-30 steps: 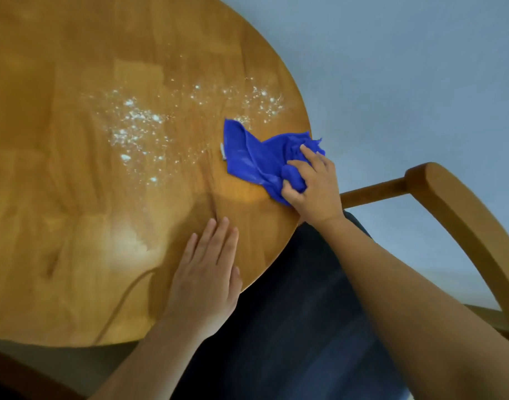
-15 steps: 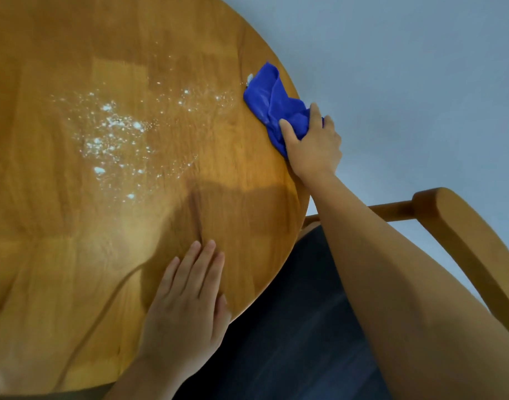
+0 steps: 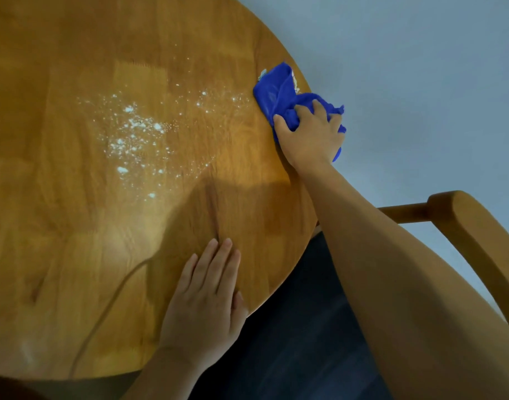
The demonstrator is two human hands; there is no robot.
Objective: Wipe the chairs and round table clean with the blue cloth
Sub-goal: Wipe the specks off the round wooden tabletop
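Note:
The round wooden table [image 3: 74, 255] fills the left of the view. White powder [image 3: 137, 131] is scattered across its middle, thinning toward the right edge. My right hand [image 3: 311, 134] grips the bunched blue cloth [image 3: 276, 90] and holds it against the table's right rim. Part of the cloth hangs past the edge under my fingers. My left hand [image 3: 207, 298] rests flat on the tabletop near the front edge, fingers straight and together.
A wooden chair [image 3: 472, 226] with a curved backrest and a dark seat [image 3: 299, 327] stands at the right, tucked partly under the table. Pale grey floor [image 3: 420, 67] lies beyond the table's edge.
My right hand swept the cloth from the table's right side up along the rim, then stayed near that far spot. My left hand kept its flat place on the tabletop.

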